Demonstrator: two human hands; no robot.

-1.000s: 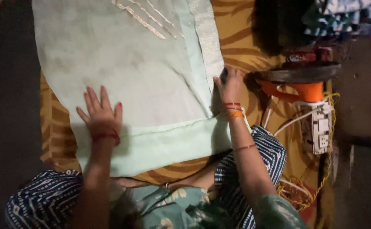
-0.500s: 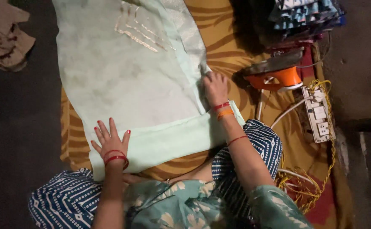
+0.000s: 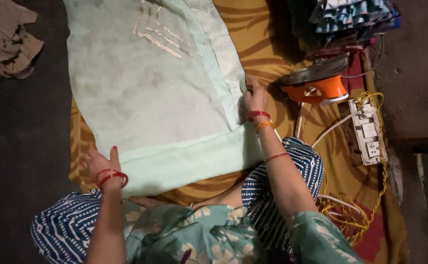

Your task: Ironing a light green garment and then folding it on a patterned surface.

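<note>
Pale green garment [image 3: 150,93] spread flat, near hem folded; left hand [image 3: 99,164] and right hand [image 3: 255,98] pinching opposite edges; iron [image 3: 316,83] untouched, right.

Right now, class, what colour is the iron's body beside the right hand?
Orange, seen in the head view: iron, right hand.

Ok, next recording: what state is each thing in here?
Pale green garment: spread flat on the striped mat.
Left hand: at the garment's lower left corner.
Right hand: on its right edge.
Orange iron: set down beside the garment, untouched.
Socket board: cord plugged in.
</note>
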